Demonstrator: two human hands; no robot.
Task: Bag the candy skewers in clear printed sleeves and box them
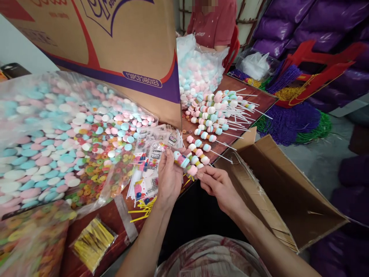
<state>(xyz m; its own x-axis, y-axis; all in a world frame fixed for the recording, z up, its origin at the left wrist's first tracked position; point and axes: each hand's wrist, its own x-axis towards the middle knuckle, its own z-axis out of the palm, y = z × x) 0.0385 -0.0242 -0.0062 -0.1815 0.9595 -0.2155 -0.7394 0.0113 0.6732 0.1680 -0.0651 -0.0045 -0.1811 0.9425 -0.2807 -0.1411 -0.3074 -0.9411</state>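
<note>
Between my two hands is a marshmallow skewer point(181, 159), with what looks like a printed clear wrapper over its upper part. My left hand point(168, 179) grips it near the wrapped end. At its lower end, by a pink marshmallow point(192, 170), the thumb and fingers of my right hand point(217, 186) are pinched together; the stick there is hidden. Just beyond lie finished-looking skewers point(211, 109) of marshmallows and gummy rings, their white sticks pointing right. Printed plastic bags point(151, 159) are spread left of my left hand, with yellow twist ties point(144, 209) below them.
A large cardboard carton point(138, 50) stands behind the loose marshmallows point(37, 161) and gummy rings point(98, 177). An open cardboard box point(288, 192) is at my right. A pack of yellow ties point(93, 242) lies front left. Across the table sits a person point(213, 27) by a marshmallow bag point(201, 69).
</note>
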